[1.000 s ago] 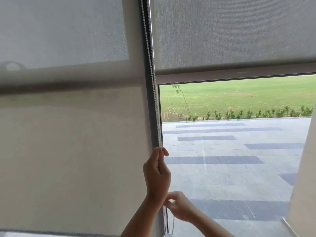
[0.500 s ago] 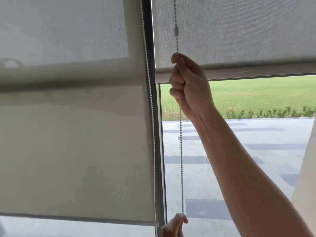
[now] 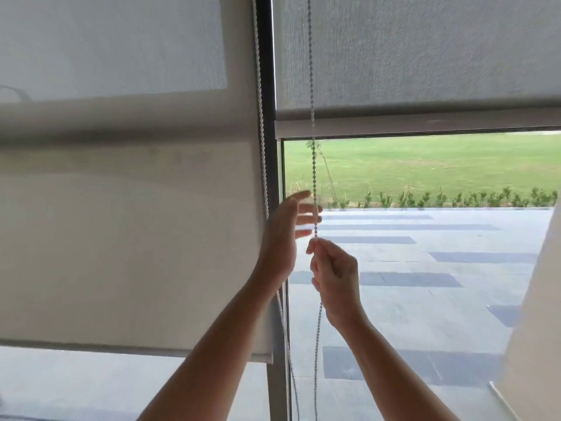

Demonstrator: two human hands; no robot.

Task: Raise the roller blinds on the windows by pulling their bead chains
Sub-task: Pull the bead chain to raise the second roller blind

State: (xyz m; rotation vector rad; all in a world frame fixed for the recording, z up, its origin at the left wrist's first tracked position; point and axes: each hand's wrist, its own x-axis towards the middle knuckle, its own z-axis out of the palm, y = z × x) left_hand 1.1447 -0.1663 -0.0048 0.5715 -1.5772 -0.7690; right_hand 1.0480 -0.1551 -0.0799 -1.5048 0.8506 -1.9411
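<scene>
A grey roller blind (image 3: pixel 425 56) covers the top of the right window, its bottom bar (image 3: pixel 425 123) roughly a third of the way down. A bead chain (image 3: pixel 312 165) hangs in front of it. My right hand (image 3: pixel 334 275) is shut on this chain at mid-height. My left hand (image 3: pixel 285 235) is raised just left of the chain, fingers spread and blurred, holding nothing. A second, beige blind (image 3: pixel 121 238) hangs lower over the left window, and its own chain (image 3: pixel 262 147) runs along the dark frame (image 3: pixel 268 86).
The left blind's bottom bar (image 3: pixel 212 354) ends near the frame. A pale wall or curtain edge (image 3: pixel 534 329) stands at the right. Outside the glass lie grey paving (image 3: pixel 425 299) and a lawn (image 3: pixel 425 165).
My right hand has come down along the chain from the blind's bottom bar to mid-height. My left hand has risen from the bottom edge and let go. The left blind's bottom bar sits slightly higher in view.
</scene>
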